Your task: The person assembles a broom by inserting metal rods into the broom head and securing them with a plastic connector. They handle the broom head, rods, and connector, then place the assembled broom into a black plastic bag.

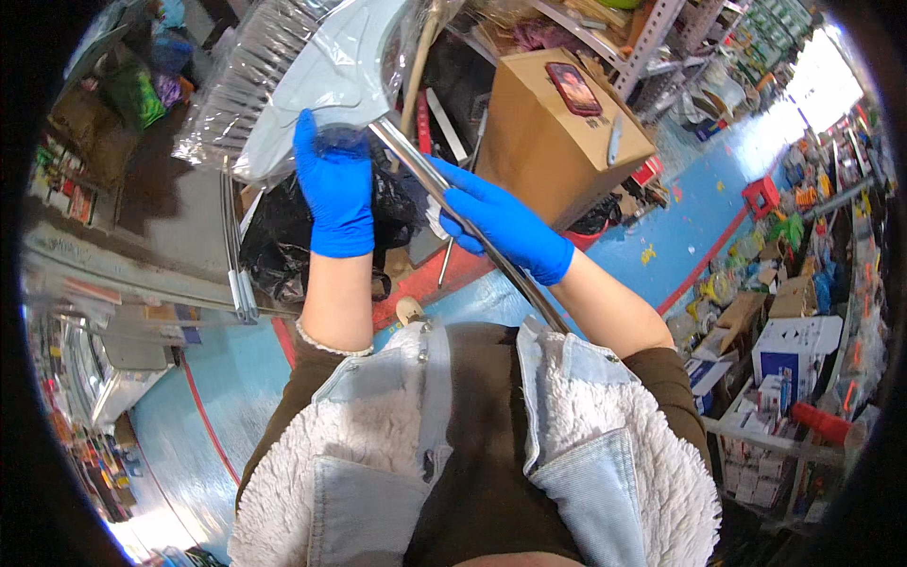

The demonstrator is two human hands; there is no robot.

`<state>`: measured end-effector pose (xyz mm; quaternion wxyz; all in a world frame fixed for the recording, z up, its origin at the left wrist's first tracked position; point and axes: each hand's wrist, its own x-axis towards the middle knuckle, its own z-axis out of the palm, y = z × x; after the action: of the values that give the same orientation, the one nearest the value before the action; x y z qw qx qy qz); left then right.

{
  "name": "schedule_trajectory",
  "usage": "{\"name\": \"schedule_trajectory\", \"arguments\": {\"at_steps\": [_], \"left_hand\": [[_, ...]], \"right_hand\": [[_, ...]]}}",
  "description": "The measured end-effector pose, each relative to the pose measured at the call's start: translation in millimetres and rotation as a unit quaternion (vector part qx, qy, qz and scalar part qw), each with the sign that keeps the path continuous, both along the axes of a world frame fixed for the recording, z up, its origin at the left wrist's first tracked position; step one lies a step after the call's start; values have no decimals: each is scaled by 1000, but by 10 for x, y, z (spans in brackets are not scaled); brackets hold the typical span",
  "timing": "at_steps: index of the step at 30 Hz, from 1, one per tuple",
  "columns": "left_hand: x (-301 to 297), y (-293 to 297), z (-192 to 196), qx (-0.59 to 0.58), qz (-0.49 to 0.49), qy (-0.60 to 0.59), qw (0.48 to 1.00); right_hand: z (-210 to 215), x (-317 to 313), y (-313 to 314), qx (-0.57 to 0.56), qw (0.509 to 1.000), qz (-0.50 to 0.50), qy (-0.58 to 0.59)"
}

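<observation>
A broom with a pale grey-blue head (326,71) is raised in front of me, its bristles in clear plastic wrap (248,90) pointing to the upper left. My left hand (338,184), in a blue glove, grips the lower edge of the head near the socket; its thumb lies up along the plastic. From the socket, the shiny metal handle (406,156) slants down to the right toward my chest. My right hand (501,222), gloved in blue too, is closed around this handle partway down. The handle's lower end is hidden by my vest.
A cardboard box (539,132) with a phone (573,89) and a light blue-handled tool (615,140) on top stands beyond my right hand. Black plastic bags (274,231) lie behind my left hand. Crowded shelves (794,331) line the right side. The floor (661,227) is blue with red lines.
</observation>
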<state>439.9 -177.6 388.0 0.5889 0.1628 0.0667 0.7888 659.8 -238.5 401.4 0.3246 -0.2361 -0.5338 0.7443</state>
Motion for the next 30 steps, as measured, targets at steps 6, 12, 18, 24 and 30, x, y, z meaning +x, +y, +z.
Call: {"name": "schedule_trajectory", "arguments": {"at_steps": [6, 12, 18, 24, 30], "left_hand": [[92, -83, 58, -30, 25, 16, 999], [42, -66, -17, -14, -35, -15, 999], [78, -32, -127, -18, 4, 9, 1000], [120, -51, -147, -15, -33, -7, 999], [81, -101, -112, -37, -83, -8, 996]], "right_hand": [[-54, -5, 7, 53, 998, -18, -38], [-87, 48, 43, -46, 999, 17, 18], [-206, -43, 98, 273, 940, -151, -138], [-125, 64, 113, 12, 997, -25, -78], [55, 175, 53, -128, 989, 76, 4]]}}
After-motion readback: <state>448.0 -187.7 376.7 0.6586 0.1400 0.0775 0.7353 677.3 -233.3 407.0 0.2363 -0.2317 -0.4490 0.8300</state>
